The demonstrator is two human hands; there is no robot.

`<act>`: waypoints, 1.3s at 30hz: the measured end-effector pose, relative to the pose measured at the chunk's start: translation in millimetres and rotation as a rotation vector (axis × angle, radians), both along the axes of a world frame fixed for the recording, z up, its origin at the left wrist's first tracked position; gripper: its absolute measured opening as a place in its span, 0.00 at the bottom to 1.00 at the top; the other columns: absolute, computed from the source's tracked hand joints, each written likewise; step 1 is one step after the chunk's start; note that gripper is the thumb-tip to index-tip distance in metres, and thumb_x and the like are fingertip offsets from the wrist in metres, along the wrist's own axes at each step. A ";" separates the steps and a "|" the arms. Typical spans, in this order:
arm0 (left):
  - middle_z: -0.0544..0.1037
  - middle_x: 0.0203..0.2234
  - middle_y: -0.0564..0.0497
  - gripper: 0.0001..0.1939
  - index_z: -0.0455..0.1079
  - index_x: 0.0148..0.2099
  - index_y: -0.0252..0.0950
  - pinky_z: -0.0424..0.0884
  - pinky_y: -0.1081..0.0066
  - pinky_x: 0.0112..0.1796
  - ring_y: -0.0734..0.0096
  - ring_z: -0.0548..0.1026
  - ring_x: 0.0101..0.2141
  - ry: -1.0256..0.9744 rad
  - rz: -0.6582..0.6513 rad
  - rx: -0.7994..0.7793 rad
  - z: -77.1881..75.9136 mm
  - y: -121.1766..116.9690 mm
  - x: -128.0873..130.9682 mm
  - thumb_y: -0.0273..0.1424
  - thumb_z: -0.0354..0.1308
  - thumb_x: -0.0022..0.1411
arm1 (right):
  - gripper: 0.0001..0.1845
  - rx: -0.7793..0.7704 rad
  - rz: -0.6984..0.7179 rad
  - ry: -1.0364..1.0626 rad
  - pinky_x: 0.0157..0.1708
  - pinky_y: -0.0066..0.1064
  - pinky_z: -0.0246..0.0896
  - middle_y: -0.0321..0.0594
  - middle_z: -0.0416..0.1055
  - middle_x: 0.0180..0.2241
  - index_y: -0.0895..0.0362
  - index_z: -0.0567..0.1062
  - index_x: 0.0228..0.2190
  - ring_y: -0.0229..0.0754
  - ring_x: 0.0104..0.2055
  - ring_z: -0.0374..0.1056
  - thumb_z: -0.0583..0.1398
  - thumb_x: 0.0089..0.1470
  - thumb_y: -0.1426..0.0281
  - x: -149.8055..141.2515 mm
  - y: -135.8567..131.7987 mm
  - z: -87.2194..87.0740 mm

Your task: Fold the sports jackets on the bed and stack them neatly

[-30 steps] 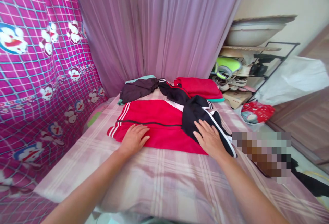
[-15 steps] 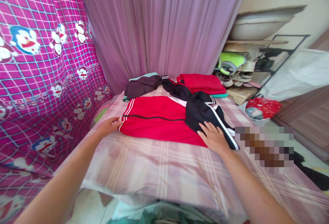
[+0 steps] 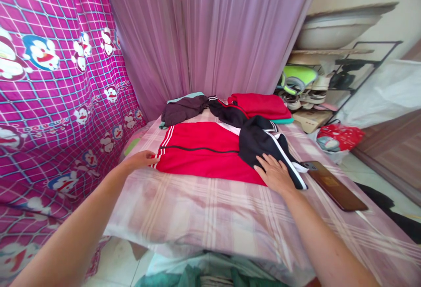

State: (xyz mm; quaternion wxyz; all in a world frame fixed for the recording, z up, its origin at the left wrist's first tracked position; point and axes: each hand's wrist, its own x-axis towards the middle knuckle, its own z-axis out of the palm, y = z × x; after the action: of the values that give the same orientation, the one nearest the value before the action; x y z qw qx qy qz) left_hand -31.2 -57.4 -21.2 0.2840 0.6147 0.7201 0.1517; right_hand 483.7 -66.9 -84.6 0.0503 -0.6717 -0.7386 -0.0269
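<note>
A red and black zip-up jacket lies spread sideways on the bed, zipper upward, its white-striped hem to the left. My left hand is at that hem, fingers stretched out and touching its edge. On the black sleeve, which is folded across the upper part of the jacket, my right hand rests flat with its fingers spread. The other black sleeve reaches toward the back of the bed.
Behind the jacket lie a dark folded garment and a red folded pile. A phone with a white cable sits at the right. A pink patterned curtain hangs left; a shoe rack stands beyond the bed.
My left hand has shifted slightly, its fingers now lying further onto the striped hem. The right hand stays on the black sleeve. The whole view has moved a little.
</note>
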 end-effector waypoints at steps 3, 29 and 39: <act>0.73 0.23 0.56 0.26 0.69 0.30 0.39 0.65 0.70 0.32 0.67 0.72 0.29 -0.094 -0.079 -0.068 10.0 -6.2 2.4 0.56 0.61 0.41 | 0.31 0.011 0.003 0.010 0.65 0.51 0.46 0.44 0.58 0.66 0.53 0.65 0.62 0.50 0.68 0.50 0.44 0.65 0.57 0.7 0.5 -1.5; 0.82 0.37 0.54 0.26 0.75 0.44 0.45 0.69 0.66 0.48 0.57 0.76 0.46 0.079 -0.148 0.129 -6.4 -13.9 -14.2 0.57 0.53 0.53 | 0.29 0.049 0.006 0.029 0.64 0.50 0.47 0.45 0.59 0.65 0.53 0.67 0.61 0.51 0.67 0.52 0.45 0.64 0.58 2.1 0.8 -3.3; 0.82 0.35 0.46 0.32 0.68 0.56 0.37 0.72 0.65 0.40 0.57 0.79 0.39 0.360 0.008 0.005 -17.8 10.1 -13.2 0.51 0.54 0.55 | 0.29 0.048 0.001 0.033 0.64 0.49 0.47 0.45 0.59 0.65 0.54 0.66 0.61 0.50 0.67 0.52 0.45 0.65 0.57 -0.4 -1.3 -0.4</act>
State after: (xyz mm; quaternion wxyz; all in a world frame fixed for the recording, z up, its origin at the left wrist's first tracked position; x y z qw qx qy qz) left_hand -44.4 -47.3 -38.9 0.1483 0.6296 0.7615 0.0419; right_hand 483.3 -68.2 -84.9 0.0785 -0.6702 -0.7373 -0.0334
